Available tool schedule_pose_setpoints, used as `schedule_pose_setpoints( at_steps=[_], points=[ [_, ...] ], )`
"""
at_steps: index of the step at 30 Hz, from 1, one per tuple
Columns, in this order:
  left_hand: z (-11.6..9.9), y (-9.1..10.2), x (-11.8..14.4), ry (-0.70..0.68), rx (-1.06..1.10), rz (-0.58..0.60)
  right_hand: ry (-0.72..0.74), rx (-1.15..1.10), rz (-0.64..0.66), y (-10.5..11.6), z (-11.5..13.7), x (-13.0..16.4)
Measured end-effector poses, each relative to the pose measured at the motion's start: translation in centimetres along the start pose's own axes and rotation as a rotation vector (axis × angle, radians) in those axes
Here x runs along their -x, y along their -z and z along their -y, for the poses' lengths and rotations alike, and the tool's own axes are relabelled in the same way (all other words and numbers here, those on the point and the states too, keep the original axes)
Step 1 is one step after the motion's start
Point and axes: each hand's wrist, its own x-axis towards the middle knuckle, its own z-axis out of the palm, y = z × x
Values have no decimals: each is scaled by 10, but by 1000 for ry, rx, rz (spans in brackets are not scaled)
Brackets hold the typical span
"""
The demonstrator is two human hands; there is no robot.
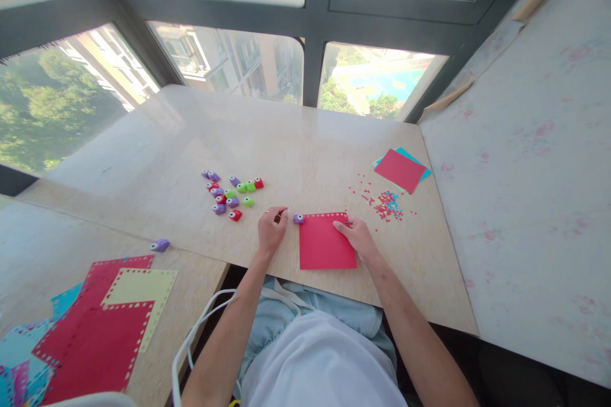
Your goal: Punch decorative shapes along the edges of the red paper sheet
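Head view: the red card has its far edge punched, three edges unpunched. The right hand pins its corner; the left hand, loosely curled, rests beside the purple punch.

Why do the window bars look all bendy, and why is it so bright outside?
In the head view, the wide lens bows the window frame and the table edge; daylight washes out the upper panes, while the red paper square between the left hand and right hand stays sharp, evenly lit, with only soft shadows.
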Motion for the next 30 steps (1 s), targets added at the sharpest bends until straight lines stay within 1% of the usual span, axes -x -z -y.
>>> schedule_pose_setpoints(
  at_steps=[4,9,13,17,23,30],
  points=[
    [-1,3,5,3,35,0,22,-4,-33,0,-2,-2],
    [0,5,10,25,75,-22,31,27,-30,-2,-3,-4],
    [-1,5,10,29,69,-14,23,5,16,-3,1,-5],
    [0,4,9,1,36,13,29,45,40,-3,5,-6],
    [1,4,10,-22,22,15,16,37,99,-1,5,-7],
    [1,4,10,-21,26,18,4,60,107,2,4,-5]
  ],
)
